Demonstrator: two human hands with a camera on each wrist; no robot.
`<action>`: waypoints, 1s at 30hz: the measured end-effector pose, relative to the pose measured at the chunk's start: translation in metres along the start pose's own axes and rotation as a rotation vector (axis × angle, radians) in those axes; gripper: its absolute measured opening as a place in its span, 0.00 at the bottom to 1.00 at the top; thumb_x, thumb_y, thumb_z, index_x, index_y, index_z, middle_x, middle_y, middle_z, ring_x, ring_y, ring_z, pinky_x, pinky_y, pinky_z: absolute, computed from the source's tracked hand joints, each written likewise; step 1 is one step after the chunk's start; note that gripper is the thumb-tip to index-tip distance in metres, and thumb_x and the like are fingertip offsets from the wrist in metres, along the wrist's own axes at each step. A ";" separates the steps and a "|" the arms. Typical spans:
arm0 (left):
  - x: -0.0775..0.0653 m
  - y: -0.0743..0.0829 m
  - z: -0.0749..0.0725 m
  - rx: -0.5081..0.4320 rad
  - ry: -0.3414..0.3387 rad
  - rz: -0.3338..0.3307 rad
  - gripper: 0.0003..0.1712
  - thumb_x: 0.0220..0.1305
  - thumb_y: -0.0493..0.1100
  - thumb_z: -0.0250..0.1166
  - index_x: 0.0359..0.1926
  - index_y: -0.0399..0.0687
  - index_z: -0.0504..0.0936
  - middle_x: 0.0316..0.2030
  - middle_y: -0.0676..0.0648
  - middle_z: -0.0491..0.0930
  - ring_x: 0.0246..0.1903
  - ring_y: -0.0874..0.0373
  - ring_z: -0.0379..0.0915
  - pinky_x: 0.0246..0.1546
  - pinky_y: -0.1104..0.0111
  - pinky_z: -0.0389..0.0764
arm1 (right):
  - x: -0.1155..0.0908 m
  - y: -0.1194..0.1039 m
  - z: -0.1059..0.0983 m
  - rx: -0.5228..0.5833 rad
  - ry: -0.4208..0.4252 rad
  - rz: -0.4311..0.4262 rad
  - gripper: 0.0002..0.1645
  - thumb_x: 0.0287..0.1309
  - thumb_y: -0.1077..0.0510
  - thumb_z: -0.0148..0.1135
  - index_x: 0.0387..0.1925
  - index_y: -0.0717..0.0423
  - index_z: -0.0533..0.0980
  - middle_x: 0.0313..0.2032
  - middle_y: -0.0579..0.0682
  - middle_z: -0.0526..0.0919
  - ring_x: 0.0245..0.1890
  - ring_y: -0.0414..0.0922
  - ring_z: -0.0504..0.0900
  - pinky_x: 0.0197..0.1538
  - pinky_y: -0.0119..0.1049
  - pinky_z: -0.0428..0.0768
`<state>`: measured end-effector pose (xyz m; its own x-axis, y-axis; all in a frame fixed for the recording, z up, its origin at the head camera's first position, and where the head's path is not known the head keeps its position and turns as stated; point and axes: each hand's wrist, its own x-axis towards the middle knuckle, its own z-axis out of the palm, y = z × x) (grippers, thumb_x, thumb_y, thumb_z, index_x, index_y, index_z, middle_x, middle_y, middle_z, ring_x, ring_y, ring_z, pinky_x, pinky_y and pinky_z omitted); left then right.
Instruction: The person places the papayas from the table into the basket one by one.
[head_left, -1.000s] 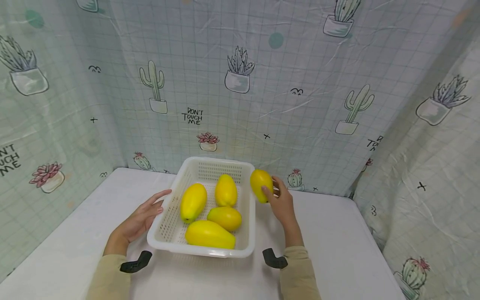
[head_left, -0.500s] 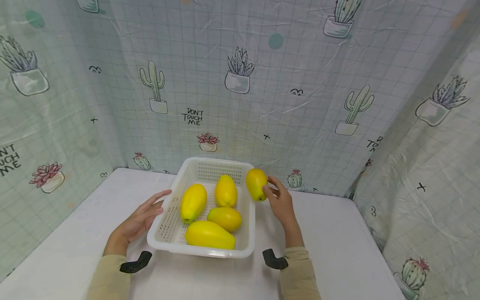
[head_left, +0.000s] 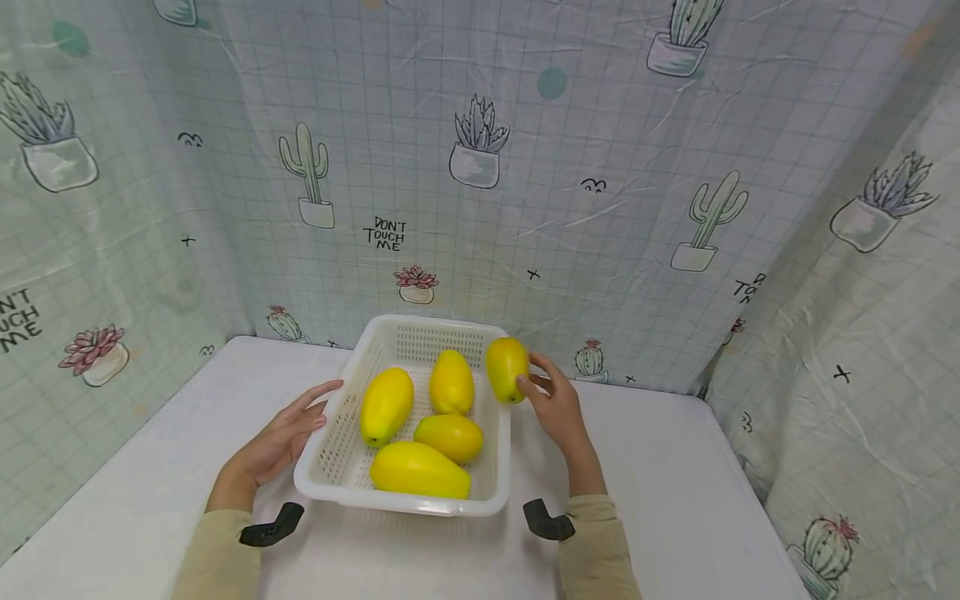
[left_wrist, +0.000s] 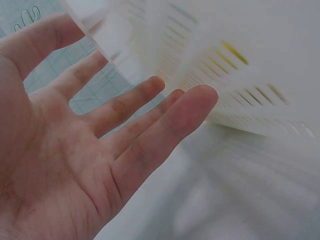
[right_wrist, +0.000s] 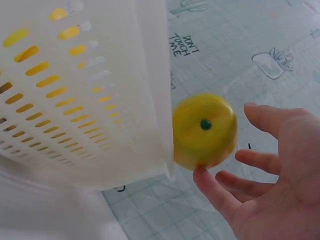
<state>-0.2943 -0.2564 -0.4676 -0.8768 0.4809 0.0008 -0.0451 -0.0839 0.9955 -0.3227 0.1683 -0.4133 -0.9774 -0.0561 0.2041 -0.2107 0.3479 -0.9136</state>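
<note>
A white perforated plastic basket (head_left: 405, 502) holds several smooth yellow mango-shaped fruits (head_left: 420, 468), some with green ends. At its right rim, my right hand (head_left: 557, 408) holds another yellow mango-shaped fruit (head_left: 507, 370) by its right side, with fingertips and thumb at its edge. In the right wrist view this fruit (right_wrist: 205, 131) shows its green-dotted end, partly hidden by the basket wall, with one fingertip (right_wrist: 201, 174) at its underside. My left hand (head_left: 277, 442) rests against the basket's left side, its fingers fairly straight and spread along the wall (left_wrist: 240, 65).
The basket stands on a white table (head_left: 660, 492), tilted a little in the head view. A grid-patterned curtain (head_left: 480, 242) with cactus drawings closes off the back and sides. Black wrist mounts (head_left: 272, 525) jut inward from both beige sleeves (head_left: 596, 546).
My right hand has moved a little left, bringing the fruit from beside the basket to overlap its right rim. The left hand, the basket and the fruits inside have stayed put.
</note>
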 end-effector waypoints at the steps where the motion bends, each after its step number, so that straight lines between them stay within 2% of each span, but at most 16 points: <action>1: 0.000 0.000 0.000 0.003 0.004 -0.005 0.32 0.71 0.38 0.41 0.71 0.60 0.44 0.70 0.48 0.50 0.57 0.59 0.70 0.51 0.63 0.77 | 0.000 0.000 0.000 0.005 -0.003 -0.008 0.32 0.56 0.40 0.57 0.62 0.39 0.63 0.63 0.45 0.66 0.58 0.48 0.73 0.58 0.45 0.74; 4: 0.000 0.001 0.001 0.005 0.026 -0.024 0.32 0.70 0.39 0.42 0.71 0.62 0.44 0.70 0.49 0.50 0.56 0.59 0.71 0.50 0.63 0.77 | -0.002 0.000 0.000 0.020 -0.007 -0.023 0.32 0.56 0.42 0.57 0.62 0.40 0.63 0.62 0.47 0.67 0.58 0.48 0.73 0.58 0.47 0.73; 7: -0.001 0.001 0.001 0.005 0.028 -0.027 0.32 0.70 0.39 0.42 0.71 0.63 0.45 0.69 0.49 0.51 0.56 0.59 0.71 0.50 0.62 0.77 | -0.002 0.000 -0.001 0.020 0.002 -0.020 0.30 0.56 0.42 0.57 0.61 0.37 0.64 0.61 0.44 0.68 0.58 0.46 0.74 0.59 0.47 0.73; 12: -0.001 -0.001 0.000 -0.021 -0.008 0.003 0.32 0.70 0.38 0.41 0.71 0.60 0.44 0.68 0.50 0.53 0.56 0.55 0.71 0.50 0.60 0.77 | -0.002 0.001 -0.002 0.006 0.027 -0.030 0.30 0.55 0.38 0.57 0.59 0.38 0.66 0.60 0.40 0.69 0.57 0.43 0.73 0.60 0.46 0.72; 18: 0.002 -0.003 0.000 -0.042 -0.036 0.036 0.32 0.70 0.37 0.40 0.71 0.57 0.43 0.69 0.47 0.53 0.57 0.55 0.71 0.50 0.61 0.77 | 0.000 0.002 -0.004 0.000 0.045 -0.046 0.29 0.56 0.42 0.57 0.59 0.43 0.67 0.60 0.44 0.70 0.57 0.45 0.74 0.58 0.45 0.74; 22: 0.004 -0.004 0.001 -0.028 -0.025 0.026 0.31 0.71 0.37 0.41 0.71 0.58 0.43 0.69 0.48 0.52 0.57 0.57 0.70 0.51 0.63 0.77 | -0.001 -0.003 -0.005 0.009 0.052 -0.001 0.27 0.57 0.46 0.58 0.58 0.44 0.68 0.60 0.47 0.70 0.57 0.46 0.74 0.57 0.45 0.74; 28: 0.001 -0.002 0.000 0.008 -0.005 0.034 0.31 0.70 0.37 0.41 0.71 0.56 0.44 0.68 0.47 0.53 0.56 0.58 0.71 0.50 0.64 0.78 | -0.012 -0.030 -0.002 -0.031 0.039 0.004 0.25 0.59 0.55 0.57 0.58 0.53 0.68 0.60 0.53 0.71 0.57 0.52 0.74 0.55 0.47 0.76; 30: 0.001 0.000 -0.002 0.051 0.015 0.030 0.31 0.70 0.37 0.42 0.71 0.56 0.46 0.68 0.46 0.51 0.55 0.58 0.72 0.49 0.63 0.78 | -0.010 -0.025 -0.001 -0.046 0.047 -0.012 0.23 0.59 0.52 0.57 0.57 0.48 0.69 0.59 0.50 0.72 0.55 0.50 0.76 0.53 0.45 0.77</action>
<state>-0.2958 -0.2575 -0.4673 -0.8845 0.4655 0.0297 0.0055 -0.0534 0.9986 -0.3076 0.1606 -0.3921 -0.9725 -0.0170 0.2324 -0.2205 0.3898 -0.8941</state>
